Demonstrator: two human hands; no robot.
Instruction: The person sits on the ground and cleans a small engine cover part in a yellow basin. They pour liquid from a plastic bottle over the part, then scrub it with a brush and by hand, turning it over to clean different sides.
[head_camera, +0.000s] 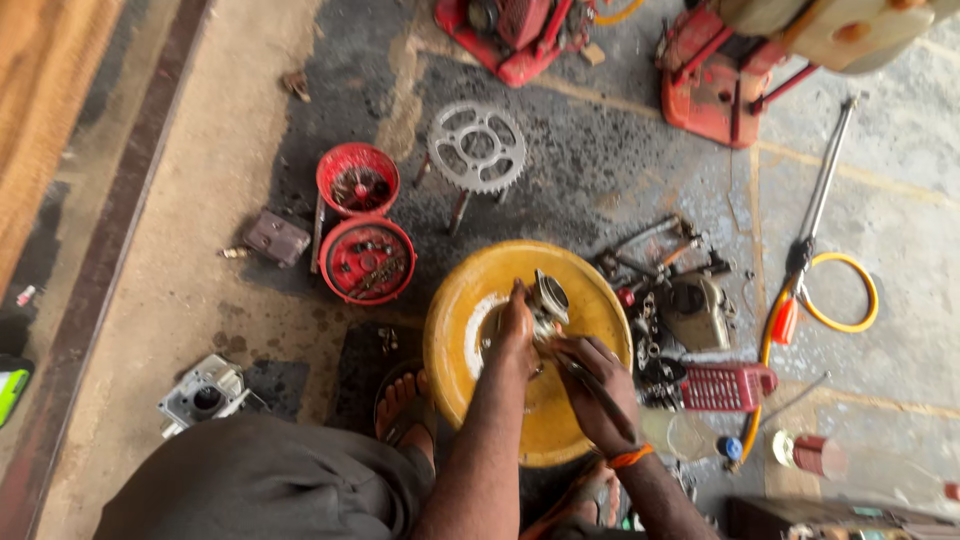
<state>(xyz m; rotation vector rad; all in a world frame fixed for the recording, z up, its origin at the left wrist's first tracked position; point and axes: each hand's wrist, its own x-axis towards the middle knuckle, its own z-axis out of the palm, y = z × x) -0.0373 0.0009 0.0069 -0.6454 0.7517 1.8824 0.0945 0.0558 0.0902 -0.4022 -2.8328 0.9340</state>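
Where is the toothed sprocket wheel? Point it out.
In the head view, the sprocket lies on the dark floor patch above the yellow basin, just right of the upper red tub.

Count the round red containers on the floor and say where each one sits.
2: one red container beside the sprocket, the other just below it, left of the yellow basin. None seems hidden.

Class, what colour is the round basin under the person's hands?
Yellow, with a worn whitish centre: the basin, seen in the head view.
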